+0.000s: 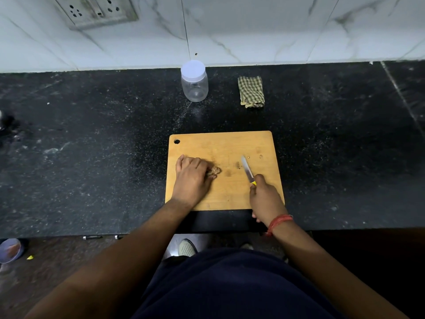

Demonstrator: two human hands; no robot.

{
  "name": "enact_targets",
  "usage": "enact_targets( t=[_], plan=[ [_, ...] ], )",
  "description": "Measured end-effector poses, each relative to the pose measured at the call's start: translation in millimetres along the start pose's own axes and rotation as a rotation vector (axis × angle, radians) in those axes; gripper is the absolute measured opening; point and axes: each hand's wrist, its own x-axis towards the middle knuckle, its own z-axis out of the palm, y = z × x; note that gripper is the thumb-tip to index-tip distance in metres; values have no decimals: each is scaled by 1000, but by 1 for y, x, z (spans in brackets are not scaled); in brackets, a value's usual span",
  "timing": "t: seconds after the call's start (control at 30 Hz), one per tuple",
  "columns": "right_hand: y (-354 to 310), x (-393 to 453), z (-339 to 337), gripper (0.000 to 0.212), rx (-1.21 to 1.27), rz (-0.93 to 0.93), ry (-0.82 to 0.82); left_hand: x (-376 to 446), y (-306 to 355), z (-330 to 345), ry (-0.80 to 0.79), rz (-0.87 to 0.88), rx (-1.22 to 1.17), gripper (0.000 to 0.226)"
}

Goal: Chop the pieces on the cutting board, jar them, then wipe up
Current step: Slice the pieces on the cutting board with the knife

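Observation:
A wooden cutting board (pixel 230 143) lies on the black counter in front of me. My left hand (pixel 192 178) rests on its left part, fingers curled over a brown piece (pixel 215 170) that sticks out past the fingertips. My right hand (pixel 265 199) grips a knife (pixel 247 169) by its yellow handle, blade pointing up and away over the board's right side, apart from the piece. A few small crumbs lie near the blade tip. An empty clear plastic jar (pixel 194 82) with a white lid stands behind the board. A folded checked cloth (pixel 251 92) lies to the jar's right.
The black stone counter (pixel 92 134) runs wide left and right, backed by a white marble wall with a socket plate (pixel 96 10). The counter's front edge is just below the board. A bowl (pixel 10 249) and a shoe (pixel 186 247) show on the floor below.

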Motion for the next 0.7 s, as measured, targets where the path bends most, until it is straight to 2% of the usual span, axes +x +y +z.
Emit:
enact_targets(
  t=[0.1,0.33,0.5,0.7],
  plan=[
    [5,-1,-5,16,34,47,54,0,-1,2,4,30,41,29],
    [-5,-2,16,16,-74,-153,-26,1,1,6,3,62,72,29],
    [23,-9,4,30,-107,-73,92,5,0,8,11,67,76,28],
    [18,-15,11,30,-124,-215,-40,7,-1,10,20,65,65,29]
  ],
)
